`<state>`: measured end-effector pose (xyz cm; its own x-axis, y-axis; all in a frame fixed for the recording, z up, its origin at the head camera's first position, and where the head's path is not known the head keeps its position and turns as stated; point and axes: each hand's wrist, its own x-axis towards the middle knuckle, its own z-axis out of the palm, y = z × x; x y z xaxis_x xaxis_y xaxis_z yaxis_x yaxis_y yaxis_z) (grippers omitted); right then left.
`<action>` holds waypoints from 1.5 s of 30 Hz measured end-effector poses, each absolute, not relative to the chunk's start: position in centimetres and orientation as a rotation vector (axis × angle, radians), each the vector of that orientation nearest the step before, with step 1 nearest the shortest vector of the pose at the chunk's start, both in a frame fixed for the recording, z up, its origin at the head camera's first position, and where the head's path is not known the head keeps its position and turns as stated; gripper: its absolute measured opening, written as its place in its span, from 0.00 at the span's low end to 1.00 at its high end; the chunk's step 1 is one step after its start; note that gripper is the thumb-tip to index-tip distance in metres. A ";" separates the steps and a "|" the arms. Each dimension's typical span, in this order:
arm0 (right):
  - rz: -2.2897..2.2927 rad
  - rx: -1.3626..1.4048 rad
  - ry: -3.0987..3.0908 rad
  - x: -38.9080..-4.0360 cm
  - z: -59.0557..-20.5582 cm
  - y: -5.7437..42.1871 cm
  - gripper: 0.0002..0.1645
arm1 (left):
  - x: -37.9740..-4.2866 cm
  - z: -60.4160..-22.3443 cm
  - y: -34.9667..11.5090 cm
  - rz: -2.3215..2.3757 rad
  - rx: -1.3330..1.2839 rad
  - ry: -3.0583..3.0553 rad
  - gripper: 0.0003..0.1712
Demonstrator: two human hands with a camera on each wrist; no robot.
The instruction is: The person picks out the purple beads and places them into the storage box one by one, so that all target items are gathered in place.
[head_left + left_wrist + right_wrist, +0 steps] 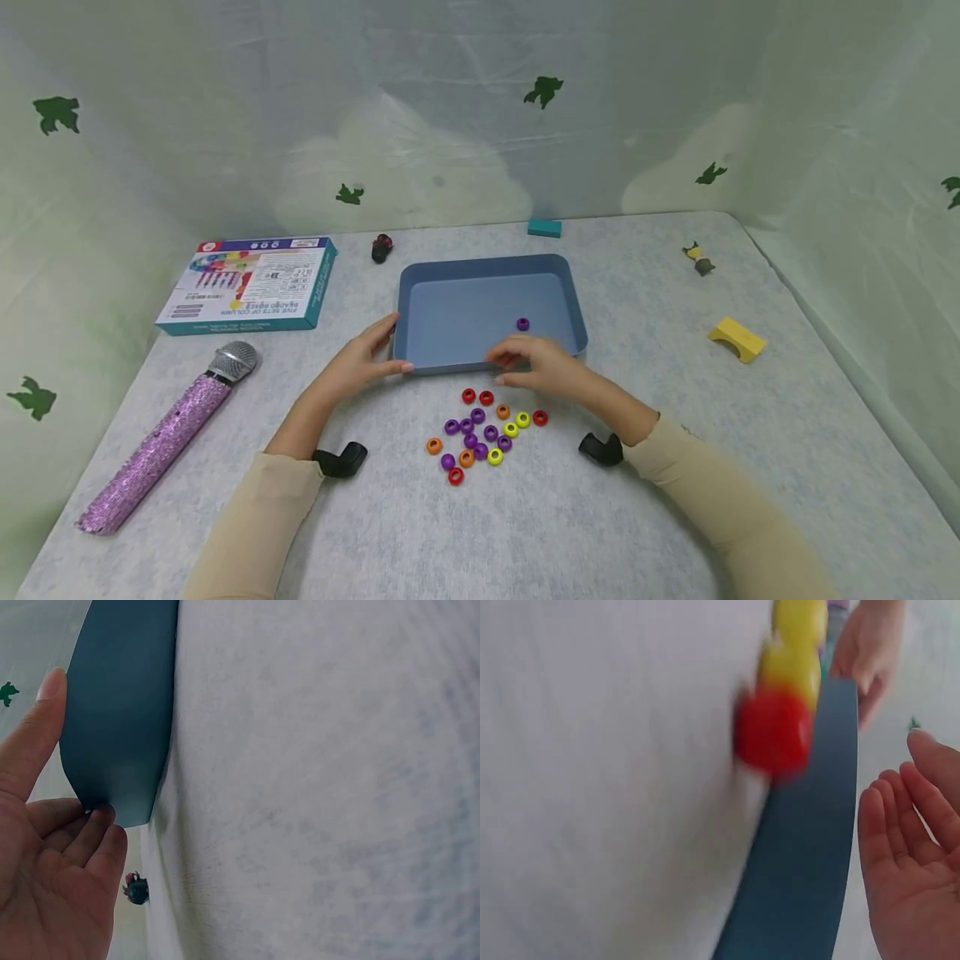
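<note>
Left hand (365, 354) open, fingers extended forward; right hand (534, 364) open, palm empty, fingers relaxed.

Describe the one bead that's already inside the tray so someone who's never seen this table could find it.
Find the blue tray in the middle of the table, just beyond the two hands. Inside it, toward its near right part, lies a single purple bead. It is the only bead in the tray; all the other beads sit loose on the table in front.

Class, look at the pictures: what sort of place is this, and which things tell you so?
Probably a staged play or craft table, not a lived-in room: pale sheeting with green bird shapes walls it in, and a blue tray, loose coloured beads and a toy microphone lie on it.
</note>
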<state>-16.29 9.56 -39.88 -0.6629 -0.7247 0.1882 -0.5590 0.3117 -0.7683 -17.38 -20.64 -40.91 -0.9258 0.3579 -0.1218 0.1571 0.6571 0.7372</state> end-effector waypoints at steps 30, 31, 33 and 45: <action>-1.073 -1.213 2.372 -13.9 -41.3 7.0 0.12 | -17.1 -40.6 -20.6 1.128 0.394 2.608 0.52; -1.120 -1.196 2.364 -14.0 -40.9 7.1 0.13 | -17.1 -40.6 -20.6 1.127 0.392 2.608 0.52; -1.229 -1.160 2.347 -14.4 -40.3 7.5 0.13 | -17.1 -40.6 -20.6 1.128 0.388 2.608 0.52; -1.485 -0.784 2.430 -19.7 -39.8 11.1 0.14 | -17.0 -40.2 -20.4 1.173 0.400 2.589 0.51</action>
